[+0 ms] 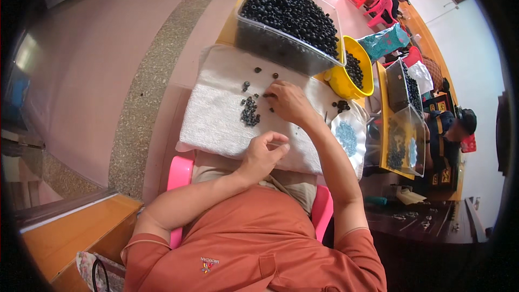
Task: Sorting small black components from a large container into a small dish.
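My right hand reaches over the white cloth, its fingers bent together and pointing down. A small dark bit shows by its fingertips; whether they grip it is too small to tell. Closer to me, my left hand hovers at the cloth's near part with fingers loosely curled, thumb and forefinger apart, nothing visible between them. Left of my right hand lies a loose pile of small black parts. A few single black parts are scattered farther back.
At the cloth's far side stands a clear bin heaped with black ring-like parts. Right of it are a yellow bowl of similar parts, a small black cluster and a white dish with light-blue bits. Another person sits farther right.
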The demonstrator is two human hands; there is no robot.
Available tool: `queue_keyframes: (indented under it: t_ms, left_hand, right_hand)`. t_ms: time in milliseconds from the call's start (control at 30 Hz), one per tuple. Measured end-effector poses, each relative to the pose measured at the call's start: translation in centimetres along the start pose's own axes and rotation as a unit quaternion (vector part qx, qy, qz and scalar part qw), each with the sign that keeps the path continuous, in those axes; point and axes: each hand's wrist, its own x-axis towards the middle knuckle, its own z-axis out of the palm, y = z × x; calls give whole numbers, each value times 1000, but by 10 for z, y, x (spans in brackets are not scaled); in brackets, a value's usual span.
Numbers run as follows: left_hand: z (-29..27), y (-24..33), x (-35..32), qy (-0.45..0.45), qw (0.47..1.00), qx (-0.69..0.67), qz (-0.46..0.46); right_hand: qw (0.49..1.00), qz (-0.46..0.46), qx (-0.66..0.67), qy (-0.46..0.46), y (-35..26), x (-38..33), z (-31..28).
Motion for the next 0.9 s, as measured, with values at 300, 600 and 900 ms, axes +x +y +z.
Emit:
queue_keyframes:
  t_ms: [300,600,900]
  left_hand:
    - [1,8,-1,17,999,-44,-19]
    - [2,8,0,26,997,-65,-30]
    - [4,11,-2,24,997,-70,-35]
  right_hand:
    - [997,12,63,30,-4,-11,-7]
    - [997,28,72,20,2,-22,-4]
    - [997,-32,57,40,13,-17,1]
